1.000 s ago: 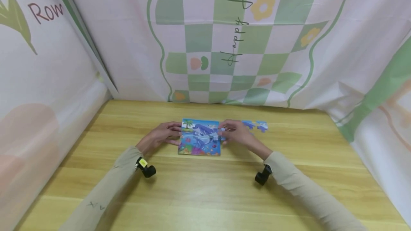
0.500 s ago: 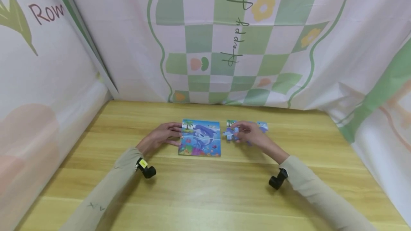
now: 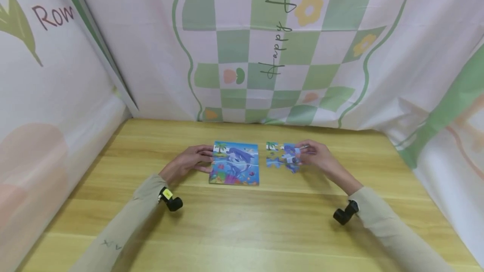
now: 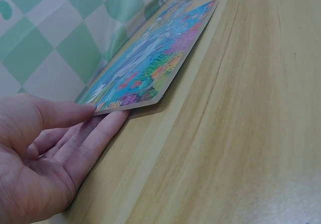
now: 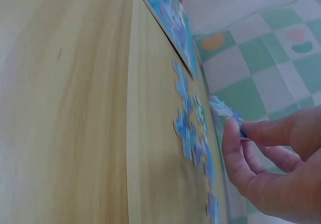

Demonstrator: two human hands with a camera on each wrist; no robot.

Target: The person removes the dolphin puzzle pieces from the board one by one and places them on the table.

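A square picture board (image 3: pixel 235 165) with a dolphin, palm and coral scene lies in the middle of the head view. My left hand (image 3: pixel 193 158) grips its left edge; in the left wrist view the thumb is on top and fingers (image 4: pixel 103 136) are underneath. My right hand (image 3: pixel 317 154) pinches a jigsaw piece (image 5: pixel 228 112) between thumb and fingertips, held above the table. Below and left of that hand lie several blue jigsaw pieces (image 3: pixel 273 162), one with a palm tree (image 3: pixel 271 146). The right hand partly hides the pieces farthest right in the head view.
Everything sits on a light wooden table (image 3: pixel 234 226). A green-and-white checked curtain (image 3: pixel 264 45) hangs along its back edge. A pale printed curtain (image 3: pixel 56 137) closes the left side, with another on the right.
My right hand has moved right, from the board's right edge to over the loose pieces, with a jigsaw piece in its fingers. The left hand and the board look almost still.
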